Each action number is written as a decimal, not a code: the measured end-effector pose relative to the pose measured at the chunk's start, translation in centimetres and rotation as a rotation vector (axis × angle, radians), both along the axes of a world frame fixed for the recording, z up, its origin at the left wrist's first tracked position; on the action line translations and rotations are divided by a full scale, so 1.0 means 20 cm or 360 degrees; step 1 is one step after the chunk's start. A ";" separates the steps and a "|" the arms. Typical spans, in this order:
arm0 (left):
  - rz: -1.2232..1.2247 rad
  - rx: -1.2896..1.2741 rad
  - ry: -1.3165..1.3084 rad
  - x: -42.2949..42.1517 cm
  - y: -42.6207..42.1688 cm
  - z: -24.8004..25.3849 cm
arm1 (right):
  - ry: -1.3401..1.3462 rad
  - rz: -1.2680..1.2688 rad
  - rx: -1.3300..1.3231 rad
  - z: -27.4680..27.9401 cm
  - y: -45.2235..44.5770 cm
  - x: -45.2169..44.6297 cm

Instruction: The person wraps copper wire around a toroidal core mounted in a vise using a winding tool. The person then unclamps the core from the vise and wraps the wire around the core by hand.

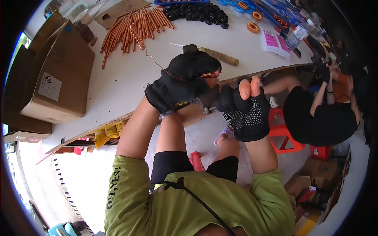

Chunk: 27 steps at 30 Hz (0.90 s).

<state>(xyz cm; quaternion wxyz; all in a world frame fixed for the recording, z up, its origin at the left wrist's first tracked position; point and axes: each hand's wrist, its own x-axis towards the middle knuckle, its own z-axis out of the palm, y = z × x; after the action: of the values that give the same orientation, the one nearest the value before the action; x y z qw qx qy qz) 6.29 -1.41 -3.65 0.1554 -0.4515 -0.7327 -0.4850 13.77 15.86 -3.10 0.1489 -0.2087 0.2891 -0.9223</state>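
Observation:
My left hand [179, 74], in a black glove with bare fingertips, is closed round a ring-shaped coil [208, 74] wound with copper wire. From it a loose copper wire [151, 58] runs up to a curled end over the copper rods. Just to the right, my right hand [245, 106], in a black dotted glove, has its fingers folded near a small metal part at the table's edge; what it grips, if anything, is hidden. A brown wrapped stick [220, 56] lies on the table behind my left hand.
Copper rods [136, 29] and black rings [201, 13] lie on the white table [114, 84]. A cardboard box [61, 74] stands at left. Wound coils [253, 27], a pink-white packet [275, 44] and a bottle [295, 37] are at right. A person [319, 114] sits beyond a red stool [281, 133].

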 end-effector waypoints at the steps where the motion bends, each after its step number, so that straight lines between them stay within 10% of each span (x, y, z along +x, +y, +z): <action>1: -0.0032 -0.0017 -0.0001 0.00 -0.01 0.00 | 0.0001 0.0005 -0.0020 -0.01 0.00 0.00; 9: -0.0049 0.0008 0.0129 -0.01 0.00 -0.02 | 0.0193 -0.0004 -0.0602 -0.25 0.03 -0.06; 16: -0.0020 0.0106 0.0159 0.00 -0.01 -0.04 | 0.0100 0.0177 -0.0275 -0.19 0.11 -0.13; 21: 0.0247 0.0693 0.0013 0.13 0.00 -0.06 | 0.0988 -0.1286 0.2097 0.02 0.14 -0.44; 23: 0.0197 0.1247 -0.0600 0.27 -0.05 -0.01 | 0.1900 -0.1421 0.2639 -0.07 0.13 -0.62; 27: -0.0056 0.1809 -0.1158 0.44 -0.12 -0.01 | 0.2150 -0.1013 0.2848 -0.26 0.13 -0.78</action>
<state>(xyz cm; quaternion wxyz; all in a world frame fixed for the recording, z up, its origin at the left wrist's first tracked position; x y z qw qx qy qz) 15.14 -3.71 -3.90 0.1041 -0.1194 -0.3618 -0.9187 -1.80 18.50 -8.36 -0.1794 -0.3961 0.8964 -0.0861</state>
